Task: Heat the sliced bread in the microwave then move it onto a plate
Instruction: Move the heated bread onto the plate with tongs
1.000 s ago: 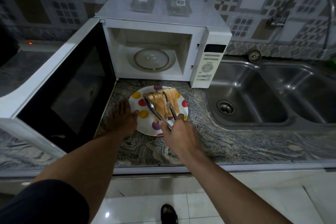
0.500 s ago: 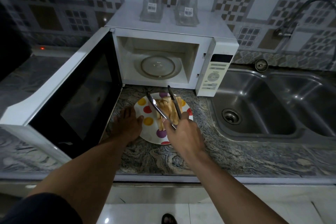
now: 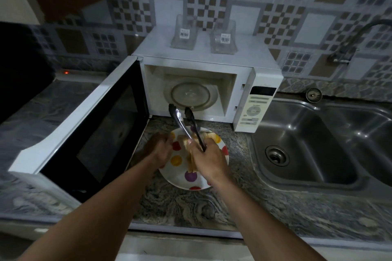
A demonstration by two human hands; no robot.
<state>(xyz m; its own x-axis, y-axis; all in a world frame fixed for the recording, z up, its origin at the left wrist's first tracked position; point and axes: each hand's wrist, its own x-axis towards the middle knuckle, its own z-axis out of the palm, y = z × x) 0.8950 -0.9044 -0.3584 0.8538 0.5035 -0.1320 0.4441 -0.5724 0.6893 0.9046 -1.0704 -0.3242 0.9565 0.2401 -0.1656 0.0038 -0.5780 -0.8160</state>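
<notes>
Holding tongs [image 3: 186,127]: right hand [image 3: 209,160], fingers curled round handles; tips parted, empty. Sliced bread [image 3: 192,163] on plate [image 3: 169,178], near side of open microwave [image 3: 212,59]. Left hand [image 3: 160,147] at plate's left rim, grip unclear. Steady plate; pinch slices gently.

The desk [image 3: 186,205] is a grey, veined stone slab. A white microwave [image 3: 203,59] stands on it toward the back, its door [image 3: 89,129] swung open to the left. Just in front of the opening lies a white plate [image 3: 180,178] with coloured dots. To the right, a steel double sink [image 3: 297,133] is set into the slab.
</notes>
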